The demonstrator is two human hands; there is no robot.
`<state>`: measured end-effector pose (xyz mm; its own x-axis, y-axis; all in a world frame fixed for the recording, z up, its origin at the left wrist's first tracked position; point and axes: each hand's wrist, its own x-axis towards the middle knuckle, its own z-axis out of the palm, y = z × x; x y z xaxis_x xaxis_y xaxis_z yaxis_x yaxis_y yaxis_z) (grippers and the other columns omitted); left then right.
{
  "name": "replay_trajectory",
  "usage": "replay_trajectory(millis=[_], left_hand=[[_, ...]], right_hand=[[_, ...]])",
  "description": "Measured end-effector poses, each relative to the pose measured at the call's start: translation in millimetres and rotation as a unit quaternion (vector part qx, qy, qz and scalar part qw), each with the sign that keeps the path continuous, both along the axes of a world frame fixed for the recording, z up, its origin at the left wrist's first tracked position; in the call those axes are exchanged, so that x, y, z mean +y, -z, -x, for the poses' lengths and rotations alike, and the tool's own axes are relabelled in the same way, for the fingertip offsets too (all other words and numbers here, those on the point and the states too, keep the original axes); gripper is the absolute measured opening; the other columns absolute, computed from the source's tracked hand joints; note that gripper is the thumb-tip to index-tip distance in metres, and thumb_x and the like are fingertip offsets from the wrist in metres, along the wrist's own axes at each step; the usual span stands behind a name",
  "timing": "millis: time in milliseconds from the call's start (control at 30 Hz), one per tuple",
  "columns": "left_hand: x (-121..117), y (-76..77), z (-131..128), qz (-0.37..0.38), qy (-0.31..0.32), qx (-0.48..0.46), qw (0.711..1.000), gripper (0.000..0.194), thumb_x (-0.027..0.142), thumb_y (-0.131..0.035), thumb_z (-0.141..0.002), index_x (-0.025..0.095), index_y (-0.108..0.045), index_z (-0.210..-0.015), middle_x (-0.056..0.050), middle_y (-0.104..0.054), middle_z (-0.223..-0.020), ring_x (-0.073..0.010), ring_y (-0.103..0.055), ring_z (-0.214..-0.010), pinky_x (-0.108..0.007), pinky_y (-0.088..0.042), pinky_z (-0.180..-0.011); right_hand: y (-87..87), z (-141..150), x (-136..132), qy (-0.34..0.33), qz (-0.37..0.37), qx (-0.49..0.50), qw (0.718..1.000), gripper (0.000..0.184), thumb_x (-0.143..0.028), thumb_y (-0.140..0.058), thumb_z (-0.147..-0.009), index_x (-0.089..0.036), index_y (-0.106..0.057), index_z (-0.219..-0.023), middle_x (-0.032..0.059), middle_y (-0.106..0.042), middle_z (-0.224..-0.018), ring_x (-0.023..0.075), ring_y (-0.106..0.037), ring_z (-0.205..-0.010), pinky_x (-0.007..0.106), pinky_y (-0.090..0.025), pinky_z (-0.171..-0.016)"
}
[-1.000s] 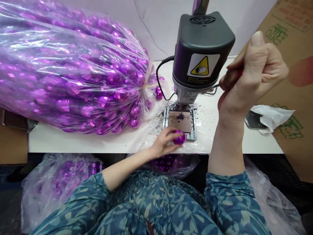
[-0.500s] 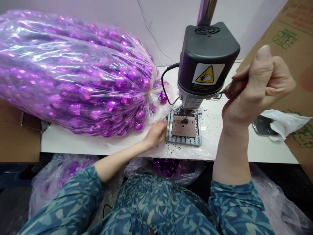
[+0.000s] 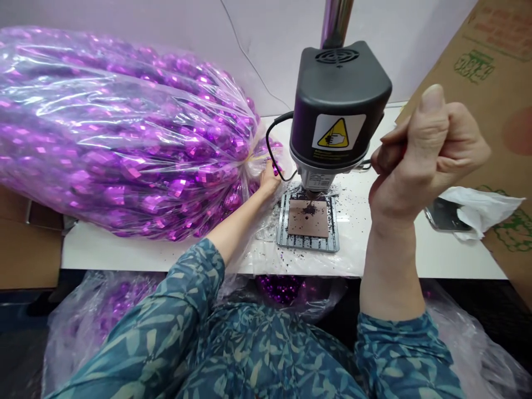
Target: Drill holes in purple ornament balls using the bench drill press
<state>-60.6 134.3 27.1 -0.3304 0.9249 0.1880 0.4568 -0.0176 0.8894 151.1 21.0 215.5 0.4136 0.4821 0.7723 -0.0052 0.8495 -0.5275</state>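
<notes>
My left hand (image 3: 269, 180) is at the tied mouth of the clear plastic bag (image 3: 137, 127), its fingers closed around a small purple mirrored ball (image 3: 276, 172) that shows only in part. My right hand (image 3: 430, 149) is raised beside the drill press (image 3: 338, 105), wrapped round its feed handle; a bit of red shows between the fingers. Below the drill head lies a brown square plate (image 3: 307, 224) with a small dark hole, on the grey slotted base (image 3: 307, 244). Dark shavings are heaped on the plate under the chuck. No ball sits on the plate.
Shavings are scattered over the white table (image 3: 432, 260). A phone (image 3: 446, 215) lies partly under a white tissue (image 3: 482, 210), beside a cardboard box (image 3: 494, 94). Below the table edge hangs a plastic bag with purple balls (image 3: 282, 289). A black cable (image 3: 270, 138) loops left of the drill.
My left hand held a purple ball at the plate, drew back left with the ball out of sight, then reached forward to the bag's mouth. My right hand stays on the handle.
</notes>
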Motion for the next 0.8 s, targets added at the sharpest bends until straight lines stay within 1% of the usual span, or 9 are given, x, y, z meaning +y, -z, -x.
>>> replay_trajectory(millis=[67, 200, 300, 367, 467, 533, 600, 667, 800], left_hand=[[-23.9, 2.8, 4.4, 0.002, -0.004, 0.024, 1.0, 0.043, 0.014, -0.082, -0.078, 0.018, -0.065, -0.118, -0.009, -0.077, -0.11, -0.0302, -0.073, -0.111, -0.044, -0.054, -0.106], [-92.5, 7.3, 14.4, -0.034, 0.0, 0.041, 0.999, 0.056, 0.024, -0.088, -0.078, 0.018, -0.062, -0.127, -0.013, -0.074, -0.125, -0.0312, -0.072, -0.119, -0.047, -0.054, -0.111], [-136.2, 10.3, 15.1, -0.078, 0.058, -0.022, 0.995, 0.068, 0.04, -0.092, -0.078, 0.022, -0.059, -0.135, -0.012, -0.072, -0.131, -0.0283, -0.073, -0.117, -0.044, -0.059, -0.105], [-151.4, 11.5, 9.8, -0.078, 0.118, -0.091, 0.986, 0.071, 0.053, -0.09, -0.081, 0.024, -0.058, -0.137, -0.013, -0.071, -0.134, -0.0273, -0.073, -0.119, -0.043, -0.06, -0.104], [-154.2, 11.6, -4.2, -0.042, 0.189, -0.212, 0.958, 0.066, 0.065, -0.079, -0.089, 0.026, -0.059, -0.138, -0.014, -0.069, -0.141, -0.0272, -0.07, -0.127, -0.042, -0.061, -0.103], [-148.7, 10.8, -14.4, -0.001, 0.211, -0.291, 0.933, 0.061, 0.064, -0.075, -0.091, 0.025, -0.061, -0.136, -0.014, -0.068, -0.144, -0.0275, -0.071, -0.127, -0.043, -0.063, -0.101], [-142.5, 10.2, -23.5, 0.035, 0.213, -0.343, 0.914, 0.058, 0.057, -0.08, -0.089, 0.023, -0.063, -0.133, -0.013, -0.071, -0.14, -0.0276, -0.074, -0.122, -0.045, -0.064, -0.101], [-137.8, 10.4, -31.2, 0.046, 0.195, -0.354, 0.914, 0.059, 0.048, -0.087, -0.084, 0.021, -0.065, -0.132, -0.013, -0.075, -0.133, -0.0272, -0.075, -0.118, -0.046, -0.063, -0.103], [-133.2, 11.3, -41.4, 0.027, 0.176, -0.306, 0.935, 0.062, 0.04, -0.095, -0.075, 0.018, -0.068, -0.127, -0.012, -0.08, -0.122, -0.0268, -0.075, -0.116, -0.044, -0.06, -0.106]], right_hand=[[0.3, 0.3, -0.4, 0.013, 0.005, -0.006, 1.0, 0.05, -0.047, -0.061, -0.095, -0.012, -0.054, -0.06, -0.0079, -0.041, -0.049, -0.0052, -0.038, -0.044, 0.017, -0.028, -0.051], [0.3, 1.1, 0.7, 0.03, 0.003, -0.006, 1.0, 0.055, -0.054, -0.061, -0.093, -0.012, -0.051, -0.059, -0.0074, -0.04, -0.049, -0.0039, -0.038, -0.044, 0.019, -0.028, -0.052], [-1.3, 3.4, 1.6, 0.034, 0.004, -0.002, 0.999, 0.058, -0.06, -0.062, -0.088, -0.012, -0.05, -0.058, -0.0076, -0.039, -0.047, -0.0026, -0.037, -0.042, 0.02, -0.027, -0.049], [-3.0, 6.0, 1.5, 0.036, 0.006, 0.008, 0.999, 0.059, -0.064, -0.062, -0.084, -0.013, -0.048, -0.057, -0.0077, -0.038, -0.046, -0.0022, -0.036, -0.04, 0.02, -0.025, -0.047], [-5.1, 9.3, 0.5, 0.035, 0.003, 0.029, 0.999, 0.061, -0.067, -0.064, -0.078, -0.014, -0.046, -0.056, -0.0073, -0.036, -0.046, -0.0009, -0.034, -0.038, 0.022, -0.022, -0.044], [-5.3, 9.7, -0.3, 0.037, 0.007, 0.026, 0.999, 0.061, -0.068, -0.063, -0.078, -0.014, -0.046, -0.057, -0.0071, -0.034, -0.046, -0.0002, -0.034, -0.039, 0.023, -0.022, -0.044], [-4.6, 8.7, -0.8, 0.042, 0.015, 0.015, 0.999, 0.061, -0.069, -0.062, -0.08, -0.014, -0.047, -0.057, -0.0066, -0.034, -0.046, 0.0003, -0.033, -0.039, 0.024, -0.023, -0.045], [-3.8, 7.3, -1.0, 0.049, 0.018, 0.007, 0.999, 0.061, -0.069, -0.061, -0.081, -0.015, -0.047, -0.057, -0.0057, -0.035, -0.047, 0.0012, -0.033, -0.04, 0.025, -0.023, -0.046], [-3.0, 6.0, -0.7, 0.058, 0.016, 0.001, 0.998, 0.061, -0.072, -0.061, -0.08, -0.017, -0.045, -0.057, -0.0052, -0.039, -0.049, 0.0027, -0.034, -0.04, 0.027, -0.025, -0.045]])
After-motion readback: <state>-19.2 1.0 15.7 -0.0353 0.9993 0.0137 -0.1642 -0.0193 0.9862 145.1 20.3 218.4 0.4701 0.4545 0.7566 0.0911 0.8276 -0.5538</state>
